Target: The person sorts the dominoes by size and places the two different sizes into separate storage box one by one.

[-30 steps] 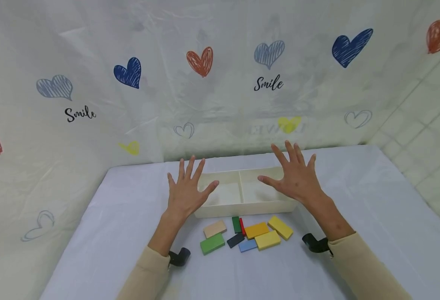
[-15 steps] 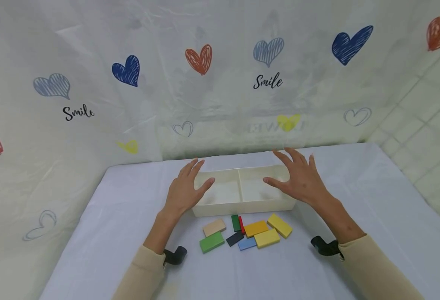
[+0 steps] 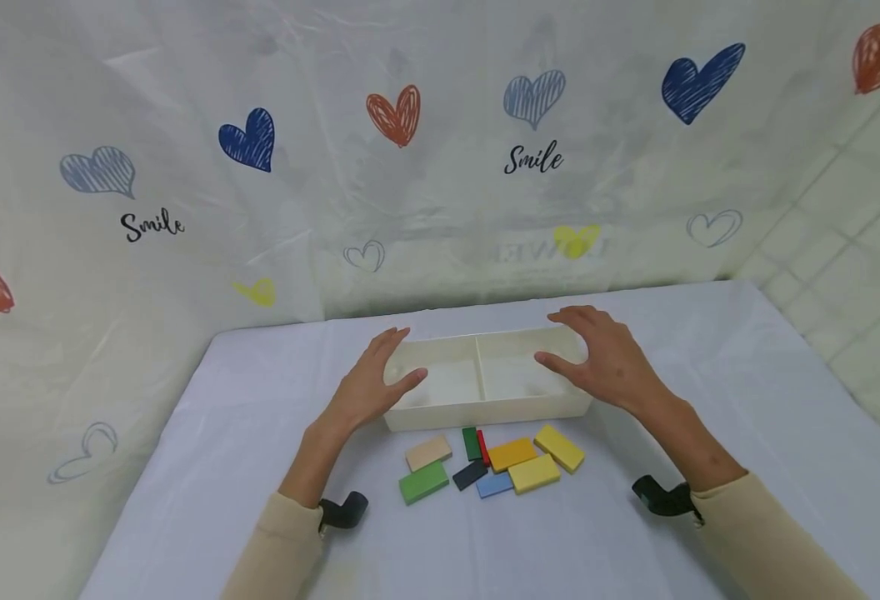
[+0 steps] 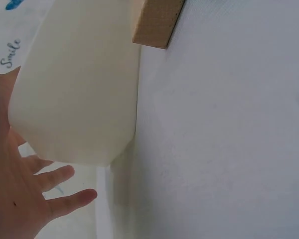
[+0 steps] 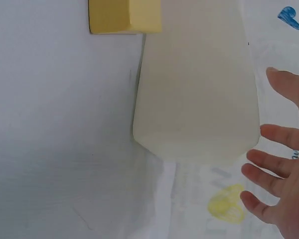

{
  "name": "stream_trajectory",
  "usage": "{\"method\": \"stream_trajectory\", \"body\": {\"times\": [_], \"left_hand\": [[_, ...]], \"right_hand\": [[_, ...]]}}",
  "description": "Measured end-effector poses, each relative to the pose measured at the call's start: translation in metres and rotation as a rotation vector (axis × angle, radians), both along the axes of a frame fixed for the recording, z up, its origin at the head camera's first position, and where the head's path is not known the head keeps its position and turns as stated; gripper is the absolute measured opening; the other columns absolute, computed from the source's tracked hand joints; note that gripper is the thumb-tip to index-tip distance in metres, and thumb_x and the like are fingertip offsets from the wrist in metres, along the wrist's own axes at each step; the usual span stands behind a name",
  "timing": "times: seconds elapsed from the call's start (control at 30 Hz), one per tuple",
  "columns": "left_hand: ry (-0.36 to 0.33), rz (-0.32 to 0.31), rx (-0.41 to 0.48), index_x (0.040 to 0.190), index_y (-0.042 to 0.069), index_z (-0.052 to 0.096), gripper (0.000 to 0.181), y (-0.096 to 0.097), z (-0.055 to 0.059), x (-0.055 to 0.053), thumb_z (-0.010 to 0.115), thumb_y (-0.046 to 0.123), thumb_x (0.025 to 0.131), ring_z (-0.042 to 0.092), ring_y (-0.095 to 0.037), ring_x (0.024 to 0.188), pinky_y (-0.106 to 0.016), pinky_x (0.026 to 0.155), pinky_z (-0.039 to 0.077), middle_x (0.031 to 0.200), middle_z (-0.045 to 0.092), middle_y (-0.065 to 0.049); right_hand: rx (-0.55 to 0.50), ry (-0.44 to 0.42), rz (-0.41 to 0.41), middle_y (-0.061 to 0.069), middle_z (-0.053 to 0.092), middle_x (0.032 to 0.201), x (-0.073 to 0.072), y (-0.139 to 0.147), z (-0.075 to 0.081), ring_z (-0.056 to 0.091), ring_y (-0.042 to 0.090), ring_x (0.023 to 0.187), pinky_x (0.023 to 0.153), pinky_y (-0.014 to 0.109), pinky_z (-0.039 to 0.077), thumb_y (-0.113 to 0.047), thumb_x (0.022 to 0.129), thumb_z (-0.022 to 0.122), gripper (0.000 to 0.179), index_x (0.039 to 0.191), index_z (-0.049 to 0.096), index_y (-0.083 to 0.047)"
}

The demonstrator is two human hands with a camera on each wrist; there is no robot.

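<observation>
A white two-compartment tray [image 3: 485, 414] stands on the table, a divider splitting it across the middle. At its left end is my left hand [image 3: 365, 387], thumb spread from the fingers and nothing held; in the left wrist view those fingers lie around the tray's end, contact unclear. My right hand [image 3: 611, 360] hovers by the tray's right end, fingers loosely bent and apart from the thumb. In front of the tray lie flat blocks: beige [image 3: 428, 452], green [image 3: 423, 482], black [image 3: 471, 475], dark green [image 3: 472, 444], red [image 3: 482, 447], blue [image 3: 495, 485], orange [image 3: 512, 455] and two yellow ones [image 3: 534, 474].
A white cloth [image 3: 260, 433] covers the table. Behind it hangs a pale sheet [image 3: 455, 200] printed with hearts and words. Each wrist carries a black camera mount, the left mount [image 3: 345, 510] and the right mount [image 3: 663, 497].
Both hands have come down toward the tray's ends, and their spread fingers have bent and drawn closer together. The blocks and tray stay in place; the view shifts slightly.
</observation>
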State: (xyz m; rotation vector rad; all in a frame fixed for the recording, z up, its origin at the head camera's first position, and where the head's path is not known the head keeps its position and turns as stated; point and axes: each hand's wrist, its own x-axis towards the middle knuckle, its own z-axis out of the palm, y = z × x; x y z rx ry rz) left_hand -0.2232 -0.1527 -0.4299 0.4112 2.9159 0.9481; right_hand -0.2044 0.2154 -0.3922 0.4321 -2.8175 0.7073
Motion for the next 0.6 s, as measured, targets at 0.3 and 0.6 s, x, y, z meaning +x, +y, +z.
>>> {"method": "stream_trajectory", "body": {"times": [0.3, 0.6], "left_hand": [[-0.026, -0.007, 0.125, 0.164, 0.029, 0.032, 0.087, -0.007, -0.003, 0.0, 0.068, 0.063, 0.092, 0.033, -0.029, 0.158, -0.059, 0.121, 0.038, 0.171, 0.028, -0.003], [-0.069, -0.002, 0.207, 0.162, 0.026, 0.035, 0.087, -0.009, -0.004, 0.002, 0.073, 0.059, 0.091, 0.039, -0.031, 0.154, -0.057, 0.115, 0.046, 0.169, 0.033, -0.006]], "right_hand": [[-0.08, 0.002, 0.04, 0.016, 0.059, 0.143, 0.007, -0.001, -0.003, 0.052, 0.039, 0.134, 0.109, 0.068, 0.039, -0.041, 0.093, 0.078, 0.053, 0.135, 0.065, -0.011], [-0.114, 0.01, 0.066, 0.011, 0.064, 0.134, 0.016, -0.003, -0.003, 0.056, 0.037, 0.127, 0.103, 0.065, 0.045, -0.036, 0.093, 0.08, 0.046, 0.13, 0.067, -0.013]]}}
